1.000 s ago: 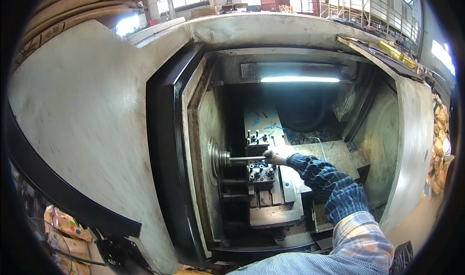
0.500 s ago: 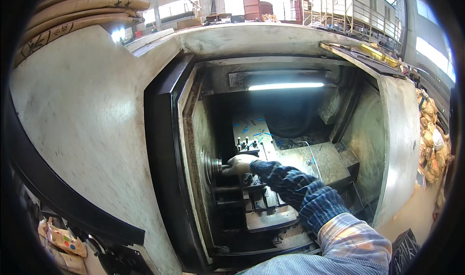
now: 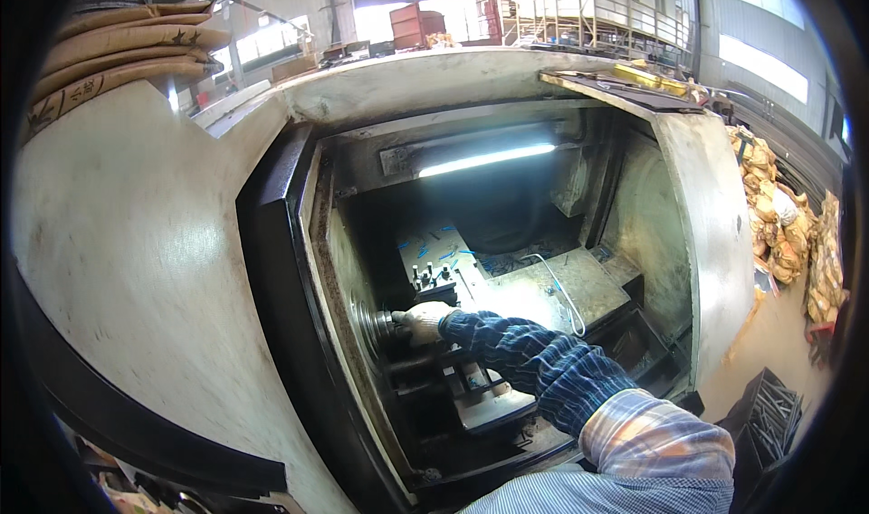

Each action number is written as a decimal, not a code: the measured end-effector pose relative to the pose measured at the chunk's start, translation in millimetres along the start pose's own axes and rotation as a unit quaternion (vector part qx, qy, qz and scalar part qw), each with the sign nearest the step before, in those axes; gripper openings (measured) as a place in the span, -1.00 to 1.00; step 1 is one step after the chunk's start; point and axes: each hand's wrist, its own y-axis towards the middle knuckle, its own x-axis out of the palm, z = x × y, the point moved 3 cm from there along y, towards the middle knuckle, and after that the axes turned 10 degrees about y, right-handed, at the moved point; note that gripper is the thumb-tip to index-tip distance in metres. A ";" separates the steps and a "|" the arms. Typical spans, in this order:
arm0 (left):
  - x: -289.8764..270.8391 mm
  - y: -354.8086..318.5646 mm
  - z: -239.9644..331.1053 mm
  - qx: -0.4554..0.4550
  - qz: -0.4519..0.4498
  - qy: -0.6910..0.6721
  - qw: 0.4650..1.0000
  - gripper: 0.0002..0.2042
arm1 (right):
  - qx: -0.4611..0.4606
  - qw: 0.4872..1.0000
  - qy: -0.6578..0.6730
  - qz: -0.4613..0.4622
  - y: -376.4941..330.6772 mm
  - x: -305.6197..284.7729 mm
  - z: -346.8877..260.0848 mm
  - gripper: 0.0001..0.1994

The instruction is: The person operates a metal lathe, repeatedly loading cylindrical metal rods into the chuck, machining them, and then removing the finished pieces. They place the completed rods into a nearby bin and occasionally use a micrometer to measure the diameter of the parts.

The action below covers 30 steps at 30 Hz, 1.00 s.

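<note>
My right hand, in a pale glove, reaches into the lathe's work space from the right. Its fingers are closed right at the front of the round metal spindle chuck on the left wall. Whatever they grip there is too small and dark to make out. Just beyond the hand lies the tool slide, a light metal plate with upright bolts and tool holders. Thin blue shavings are scattered over it. My left hand is out of view.
A lit tube lamp hangs at the back. A white hose curves over the metal cover. The dark door edge stands to the left. At lower right is a bin of metal rods, with wrapped bundles behind.
My right hand has closed the small gap to the chuck, and its fingers are now against the chuck's front. The whole view has shifted and tilted, bringing the bin of rods further in.
</note>
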 end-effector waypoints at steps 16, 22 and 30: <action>-13.8 -1.4 12.7 0.165 -0.047 0.135 0.976 -0.68 | -0.033 0.968 -0.010 0.247 -111.8 -12.5 -47.7 -0.19; -14.9 -36.1 43.0 0.324 -0.045 0.232 0.916 -0.70 | -0.066 0.961 0.148 0.226 -254.8 42.4 -40.8 -0.29; 16.9 -145.7 63.7 0.323 -0.314 -0.161 0.878 -0.65 | 0.146 0.912 0.347 0.165 -478.7 118.2 -18.7 -0.41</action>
